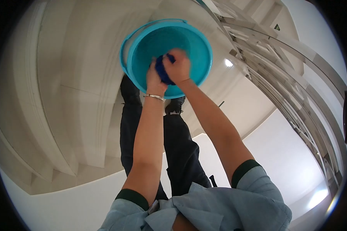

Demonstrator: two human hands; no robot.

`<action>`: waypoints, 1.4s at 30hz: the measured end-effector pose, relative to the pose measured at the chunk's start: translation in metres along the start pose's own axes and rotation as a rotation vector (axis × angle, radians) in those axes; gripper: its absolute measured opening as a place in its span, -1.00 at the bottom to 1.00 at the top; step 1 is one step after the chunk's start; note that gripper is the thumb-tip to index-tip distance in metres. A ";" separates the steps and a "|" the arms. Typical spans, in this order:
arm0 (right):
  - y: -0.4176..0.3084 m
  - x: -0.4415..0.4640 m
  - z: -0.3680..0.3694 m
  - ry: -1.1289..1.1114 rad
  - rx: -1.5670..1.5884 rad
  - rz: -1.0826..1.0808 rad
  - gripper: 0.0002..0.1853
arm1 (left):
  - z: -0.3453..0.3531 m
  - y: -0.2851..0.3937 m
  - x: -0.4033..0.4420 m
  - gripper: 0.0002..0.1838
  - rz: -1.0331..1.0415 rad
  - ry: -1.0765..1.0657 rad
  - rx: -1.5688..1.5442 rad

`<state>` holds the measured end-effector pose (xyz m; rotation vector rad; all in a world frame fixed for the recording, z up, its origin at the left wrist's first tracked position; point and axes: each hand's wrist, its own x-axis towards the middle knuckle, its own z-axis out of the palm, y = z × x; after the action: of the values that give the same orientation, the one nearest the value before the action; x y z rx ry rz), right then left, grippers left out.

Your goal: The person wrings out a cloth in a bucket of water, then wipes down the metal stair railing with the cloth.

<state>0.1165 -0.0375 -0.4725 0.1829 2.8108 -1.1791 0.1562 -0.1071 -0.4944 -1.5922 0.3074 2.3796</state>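
Note:
A dark blue cloth is bunched between my two hands over the turquoise bucket. My left hand, with a bangle at the wrist, has its fingers closed on the cloth's left side. From the other side my right hand grips the same cloth, its knuckles smeared by motion. Both hands are within the outline of the bucket's mouth. How deep they are in it I cannot tell. The bucket's handle hangs down along its left side.
Pale stair steps curve down the left side. A metal railing runs along the right. My black shoes stand just below the bucket on the light tiled floor. A white wall is at the lower right.

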 end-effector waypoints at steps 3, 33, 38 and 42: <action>-0.025 -0.026 -0.019 -0.143 0.096 -0.111 -0.89 | -0.004 0.014 -0.008 -0.74 -0.140 -0.233 -0.113; 0.021 -0.008 -0.069 -0.571 0.144 0.167 -0.52 | 0.021 0.028 -0.036 -0.86 0.543 -0.228 0.739; -0.008 -0.019 -0.091 -0.427 0.347 0.161 -0.62 | 0.029 0.027 -0.067 -0.89 0.692 -0.403 1.022; -0.020 -0.020 -0.104 -0.431 0.265 0.055 -0.71 | 0.046 0.025 -0.114 -0.88 0.496 -0.352 1.089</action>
<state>0.1297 0.0213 -0.3830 0.0173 2.2660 -1.3820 0.1496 -0.1269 -0.3705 -0.6069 1.6917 2.0321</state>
